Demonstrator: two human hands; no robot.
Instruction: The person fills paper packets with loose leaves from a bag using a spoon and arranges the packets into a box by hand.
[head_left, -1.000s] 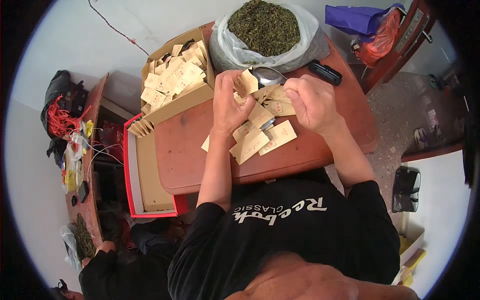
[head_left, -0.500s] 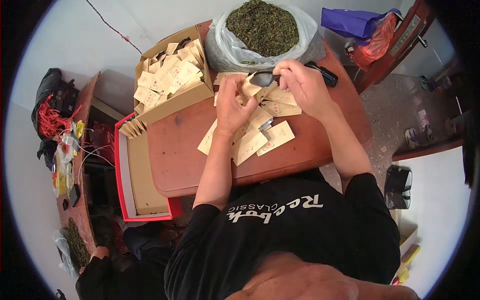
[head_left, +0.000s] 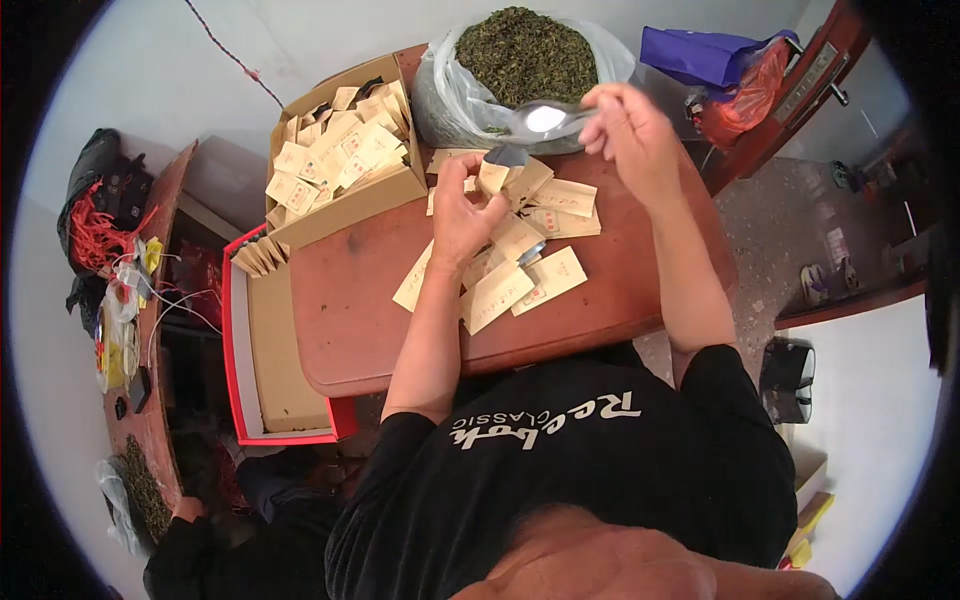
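Observation:
My left hand (head_left: 464,218) is closed on a small kraft paper packet (head_left: 493,178), whose top gapes and shows a silvery lining. In my right hand (head_left: 634,138) is a metal spoon (head_left: 546,120), gripped by its handle. The spoon's bowl looks shiny and bare, and hangs by the front edge of a clear plastic bag (head_left: 447,100). Dried tea leaves (head_left: 526,57) are heaped in that bag. Under and around my left hand, several flat paper packets (head_left: 551,280) lie loosely overlapped on the reddish table (head_left: 370,300).
A cardboard box (head_left: 345,213) full of packets stands at the table's left. Below it is a red-edged box (head_left: 285,350) with some packets at its far end. At lower left, another person's hand (head_left: 188,508) rests near more leaves (head_left: 145,490). A purple bag (head_left: 695,55) hangs at right.
My right hand has lifted the spoon up and away from the packet's mouth, toward the bag of leaves. My left hand still holds the packet in nearly the same place.

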